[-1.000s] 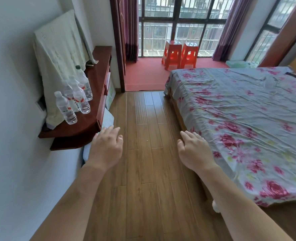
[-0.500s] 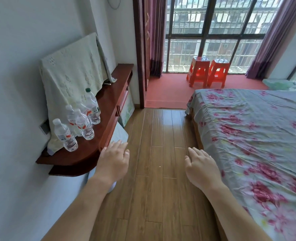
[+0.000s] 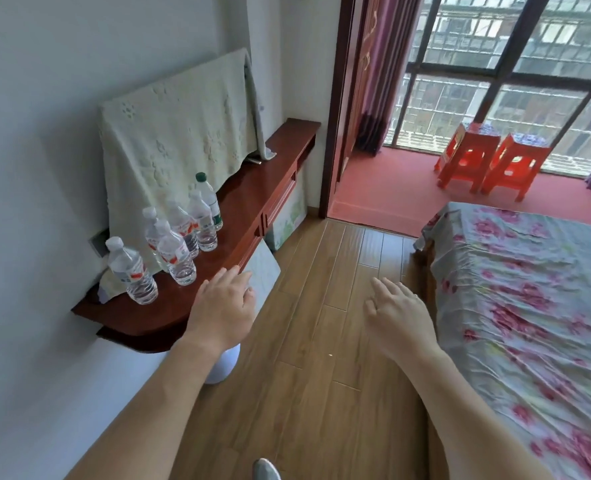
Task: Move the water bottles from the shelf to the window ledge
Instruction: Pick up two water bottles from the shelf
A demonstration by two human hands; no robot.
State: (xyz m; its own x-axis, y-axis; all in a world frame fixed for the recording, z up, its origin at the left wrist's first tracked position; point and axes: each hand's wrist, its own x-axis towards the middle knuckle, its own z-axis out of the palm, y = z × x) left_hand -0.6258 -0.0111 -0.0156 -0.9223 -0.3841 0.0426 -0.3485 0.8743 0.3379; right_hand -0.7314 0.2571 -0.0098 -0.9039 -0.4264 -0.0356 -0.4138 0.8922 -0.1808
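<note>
**Hands held empty near the bottle shelf**

Water bottles (image 3: 169, 237) are seen standing upright in a loose cluster on the dark red wooden shelf (image 3: 252, 202), at the left middle of the frame. One bottle (image 3: 131, 271) stands apart at the near end; a green-capped bottle (image 3: 208, 199) stands at the far end of the group. All are clear plastic, most with red and white labels. Behind them, a pale green embroidered cloth (image 3: 176, 133) is draped over something leaning at the white wall.

The left hand (image 3: 223, 308) is held palm down at the centre of the frame, just beside the shelf's front edge, fingers loosely spread and nothing gripped. The right hand (image 3: 398, 317) is held likewise to its right, over the wooden floor (image 3: 315, 375), fingers slightly apart and empty. No bottle is touched by either hand.

At the right edge, a bed with a floral sheet (image 3: 529, 306) is seen. In the upper right, a red raised ledge (image 3: 391, 188) runs below the barred window (image 3: 495, 64), with two red plastic stools (image 3: 491, 161) set on it and purple curtains (image 3: 380, 81) hung at the side.
</note>
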